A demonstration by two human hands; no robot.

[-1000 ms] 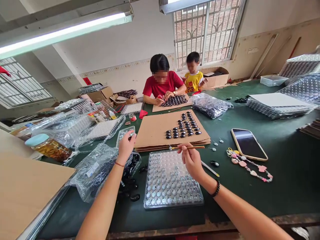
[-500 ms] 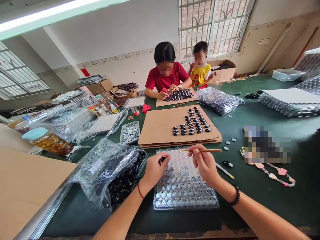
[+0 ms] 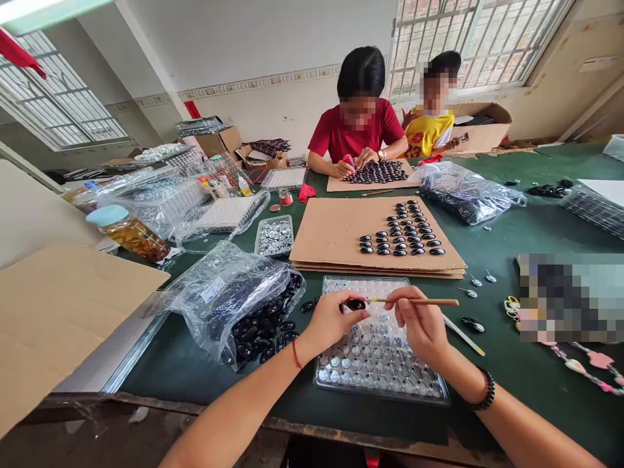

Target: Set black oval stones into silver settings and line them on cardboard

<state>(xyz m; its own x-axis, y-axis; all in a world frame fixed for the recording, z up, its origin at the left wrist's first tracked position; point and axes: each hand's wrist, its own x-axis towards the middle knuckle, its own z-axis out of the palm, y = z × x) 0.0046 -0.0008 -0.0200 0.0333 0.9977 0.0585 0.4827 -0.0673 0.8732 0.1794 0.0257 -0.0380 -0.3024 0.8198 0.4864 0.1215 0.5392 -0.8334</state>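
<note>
My left hand (image 3: 329,325) pinches a glossy black oval piece (image 3: 354,304) between thumb and fingers. In my right hand (image 3: 423,328) is a thin wooden stick (image 3: 439,301), held level like a pen. The stick's yellowish left tip meets the black piece, with a small shiny bit there too small to make out. Both hands are above a clear plastic tray (image 3: 383,389), whose nearer rows hold round silvery discs (image 3: 363,364). To the left, an open plastic bag (image 3: 234,279) spills more black oval pieces (image 3: 258,335).
Behind the tray, stacked cardboard sheets (image 3: 331,234) carry rows of black pieces. A tub of silvery parts (image 3: 274,237) stands to their left. A white stick (image 3: 465,337) and bead strand (image 3: 597,359) lie right. Opposite, a co-worker (image 3: 361,130) handles black pieces beside another person (image 3: 431,123).
My hands have come together, bringing the stick's tip to the black piece, which is now turned into view. The camera view has shifted, moving the scene rightward.
</note>
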